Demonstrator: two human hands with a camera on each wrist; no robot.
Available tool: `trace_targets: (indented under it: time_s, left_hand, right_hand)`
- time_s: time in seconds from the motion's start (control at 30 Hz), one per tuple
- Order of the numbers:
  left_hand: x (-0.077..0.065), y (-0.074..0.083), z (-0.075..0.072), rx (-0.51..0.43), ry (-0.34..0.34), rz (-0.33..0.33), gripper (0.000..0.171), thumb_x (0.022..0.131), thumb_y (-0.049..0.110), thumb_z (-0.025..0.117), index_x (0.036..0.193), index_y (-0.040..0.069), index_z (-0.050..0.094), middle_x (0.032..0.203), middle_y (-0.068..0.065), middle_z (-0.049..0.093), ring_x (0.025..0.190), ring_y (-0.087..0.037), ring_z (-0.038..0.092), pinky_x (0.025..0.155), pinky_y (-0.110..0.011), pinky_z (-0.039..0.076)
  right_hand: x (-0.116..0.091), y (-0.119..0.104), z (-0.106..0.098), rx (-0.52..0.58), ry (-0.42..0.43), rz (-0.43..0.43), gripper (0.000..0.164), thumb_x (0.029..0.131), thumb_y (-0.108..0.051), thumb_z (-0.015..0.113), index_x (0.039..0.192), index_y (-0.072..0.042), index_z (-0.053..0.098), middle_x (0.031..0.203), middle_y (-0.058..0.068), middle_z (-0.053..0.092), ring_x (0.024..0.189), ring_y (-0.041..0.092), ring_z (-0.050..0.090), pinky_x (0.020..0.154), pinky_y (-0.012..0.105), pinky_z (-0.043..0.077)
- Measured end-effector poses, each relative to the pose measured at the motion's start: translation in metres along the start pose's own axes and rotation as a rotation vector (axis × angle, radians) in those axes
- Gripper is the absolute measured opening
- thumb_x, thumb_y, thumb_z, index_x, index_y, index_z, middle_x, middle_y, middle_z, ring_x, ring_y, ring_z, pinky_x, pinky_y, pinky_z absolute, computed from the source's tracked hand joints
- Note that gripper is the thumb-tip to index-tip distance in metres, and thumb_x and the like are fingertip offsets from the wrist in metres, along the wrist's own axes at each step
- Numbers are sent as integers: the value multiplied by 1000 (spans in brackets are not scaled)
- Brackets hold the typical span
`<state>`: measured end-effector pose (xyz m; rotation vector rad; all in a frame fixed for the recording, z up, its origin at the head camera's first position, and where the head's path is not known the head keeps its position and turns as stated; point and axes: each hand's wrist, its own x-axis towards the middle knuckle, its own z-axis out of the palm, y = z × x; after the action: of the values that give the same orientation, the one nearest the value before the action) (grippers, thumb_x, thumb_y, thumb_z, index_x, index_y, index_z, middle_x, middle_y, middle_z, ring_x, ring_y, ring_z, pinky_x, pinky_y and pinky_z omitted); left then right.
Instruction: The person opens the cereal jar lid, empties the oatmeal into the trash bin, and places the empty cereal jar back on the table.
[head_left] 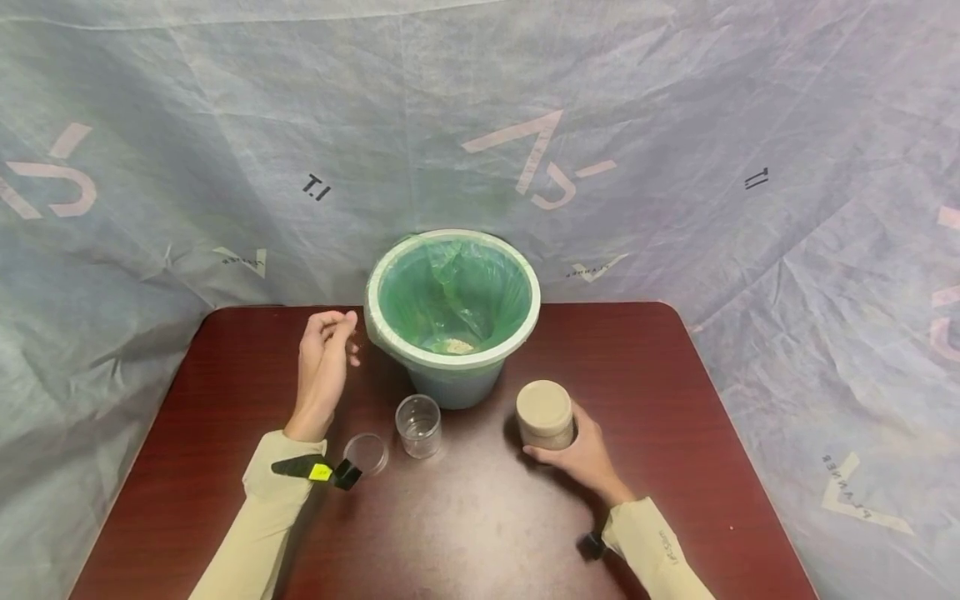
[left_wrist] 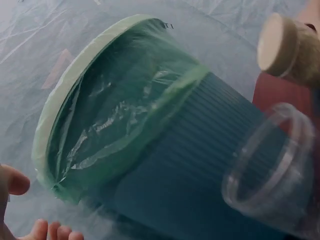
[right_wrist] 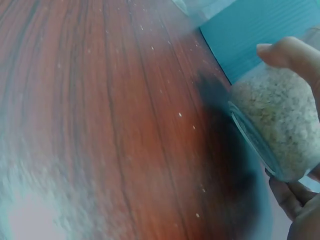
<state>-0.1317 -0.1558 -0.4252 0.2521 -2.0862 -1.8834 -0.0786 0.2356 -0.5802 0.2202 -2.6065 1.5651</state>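
Right hand grips a grain-filled jar, left hand loose beside a bin holding pale bits.

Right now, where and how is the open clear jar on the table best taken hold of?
I'd wrap thumb and fingers round the upper outer wall of the clear jar, coming from the near side. It stands upright and its sides are round, which suits that grip; the bucket crowds its far side, and a clear disc lies to its left.
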Motion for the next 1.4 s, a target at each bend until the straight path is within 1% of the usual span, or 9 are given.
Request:
trace_targets:
  time_s: [0.17, 0.27, 0.37, 0.5, 0.67, 0.77, 0.87, 1.1, 1.4]
  left_hand:
    - [-24, -2, -11, 85, 124, 104, 25, 106, 25, 67, 116, 4, 58, 99, 4, 60, 78, -6, 60, 70, -18, 48]
    - [-38, 0, -13, 44, 195, 255, 24, 104, 16, 68, 115, -4, 58, 98, 4, 62, 83, -7, 62, 74, -19, 48]
    - [-51, 1, -14, -8, 206, 432, 21, 101, 4, 69, 111, -11, 59, 96, 3, 64, 83, -9, 64, 75, -18, 50]
    - [-64, -3, -11, 5, 113, 656, 12, 94, -3, 69, 100, -12, 64, 91, -3, 65, 83, -8, 64, 77, -17, 52]
    - [-80, -10, 4, 60, -120, 886, 12, 88, 2, 70, 99, -4, 71, 88, -9, 68, 79, -14, 62, 75, -21, 53]
    - [-92, -14, 19, 75, -242, 899, 21, 88, 5, 71, 109, 1, 73, 98, -8, 71, 84, -19, 66, 79, -23, 55]
    - [-102, -17, 33, 84, -313, 868, 30, 89, 8, 73, 119, 5, 73, 109, -7, 72, 94, -22, 68, 88, -25, 54]
    - [-110, -31, 64, 101, -404, 761, 39, 95, 11, 74, 133, 9, 69, 127, -5, 71, 109, -24, 69, 96, -32, 54]
    - [-112, -40, 92, 158, -501, 665, 48, 100, 24, 72, 146, 16, 62, 144, -1, 65, 133, -19, 63, 111, -35, 49]
  right_hand:
    - [2, 2, -6, -27, -2, 2, 95, 64, -32, 105, 145, -19, 59, 126, 0, 72, 113, 19, 67, 96, 43, 55]
    - [2, 1, -10, -65, 9, -16, 92, 64, -31, 105, 142, -17, 61, 123, 0, 72, 110, 19, 67, 94, 43, 55]
    - [2, 2, -15, -105, 13, -28, 92, 63, -31, 104, 142, -15, 60, 123, 0, 71, 109, 19, 66, 92, 44, 56]
    - [2, 3, -20, -130, 1, -38, 93, 63, -31, 105, 143, -15, 60, 124, -1, 69, 109, 17, 66, 92, 41, 57]
    - [3, 0, -26, -145, -7, -81, 89, 62, -29, 105, 139, -16, 62, 120, -4, 69, 103, 16, 66, 86, 37, 58]
    - [4, -3, -28, -162, -16, -99, 89, 62, -28, 104, 140, -17, 63, 119, -5, 68, 102, 15, 66, 85, 37, 58]
    - [5, -6, -30, -166, -32, -110, 92, 62, -27, 104, 142, -18, 62, 120, -6, 67, 103, 15, 66, 86, 37, 58]
    - [7, -15, -32, -168, -43, -155, 93, 60, -26, 104, 142, -19, 63, 119, -6, 66, 101, 15, 65, 84, 37, 58]
    - [7, -25, -37, -179, -77, -195, 92, 60, -30, 105, 141, -19, 63, 119, -7, 65, 100, 13, 64, 84, 36, 58]
